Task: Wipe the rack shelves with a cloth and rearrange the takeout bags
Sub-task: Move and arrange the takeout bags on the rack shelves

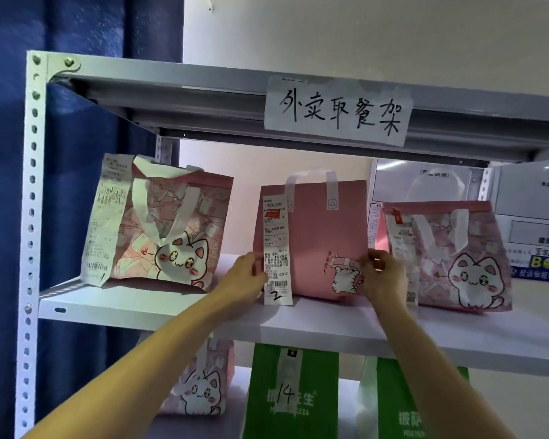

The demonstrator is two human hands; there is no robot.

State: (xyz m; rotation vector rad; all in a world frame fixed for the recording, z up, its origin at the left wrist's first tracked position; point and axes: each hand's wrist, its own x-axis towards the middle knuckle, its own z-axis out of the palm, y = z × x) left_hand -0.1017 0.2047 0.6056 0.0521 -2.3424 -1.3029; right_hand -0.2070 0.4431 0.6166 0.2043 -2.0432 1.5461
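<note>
Both forearms reach up and forward from the bottom of the view, bare to the elbow. The left hand [246, 277] presses against the left edge of the plain pink bag [317, 239], thumb over the long receipt [277, 248] that hangs down that side, fingers tucked behind where they cannot be seen. The right hand [382, 275] pinches the bag's right edge, fingers curled round it near a small cat drawing. So both hands grip the same bag, one on each side, and it stands upright between them on the middle shelf [330, 324]. The receipt's lower end, marked with a handwritten 2, hangs past the shelf's front lip.

Below the hands, under that shelf, three more bags stand — a cat-print one [200, 388] behind the left forearm, a green bag [290, 394] with 14 written on it directly beneath the held bag, and a second green bag [415, 403] partly hidden by the right forearm.

Left of the left hand, well apart, a cat bag [171, 229] leans with a crumpled receipt on its near side. Just right of the right hand a third cat bag [447, 255] stands close to the held one; whether they touch is unclear.

Above the hands, the upper shelf [203, 93] carries a paper sign [338, 112] with handwritten characters. Beyond lie a pale wall with posters — and a blue curtain [86, 33] far left.
</note>
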